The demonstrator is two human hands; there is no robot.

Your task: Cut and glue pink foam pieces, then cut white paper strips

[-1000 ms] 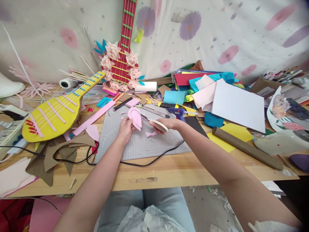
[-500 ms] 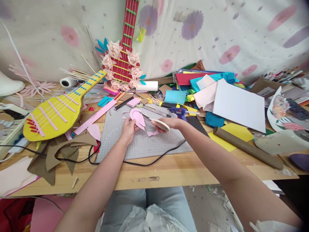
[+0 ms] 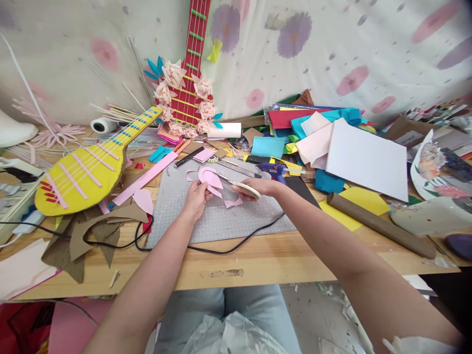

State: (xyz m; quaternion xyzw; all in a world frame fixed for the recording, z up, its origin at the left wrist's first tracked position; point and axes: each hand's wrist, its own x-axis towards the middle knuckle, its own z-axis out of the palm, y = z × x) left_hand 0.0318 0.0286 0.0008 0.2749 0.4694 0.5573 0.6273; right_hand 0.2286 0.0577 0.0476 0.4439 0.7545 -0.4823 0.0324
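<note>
Some of your right hand (image 3: 259, 187), gripping scissors (image 3: 250, 191), is hidden; your left hand (image 3: 196, 200) pinches paper (image 3: 210, 175); mat's (image 3: 175, 221) near half lies open, cable (image 3: 260, 228) crossing its right corner.

From where I stand, I see pale blue trousers (image 3: 258, 314), a crinkled whitish garment (image 3: 224, 338) bunched over them, a gathered white sleeve edge (image 3: 420, 345) on the right arm (image 3: 332, 236), and bare hands (image 3: 196, 199).

Pink paper (image 3: 208, 174), grey gridded mat (image 3: 228, 220)

Wooden table (image 3: 287, 255): mat (image 3: 221, 221), seemingly cardboard scraps (image 3: 78, 238).
</note>
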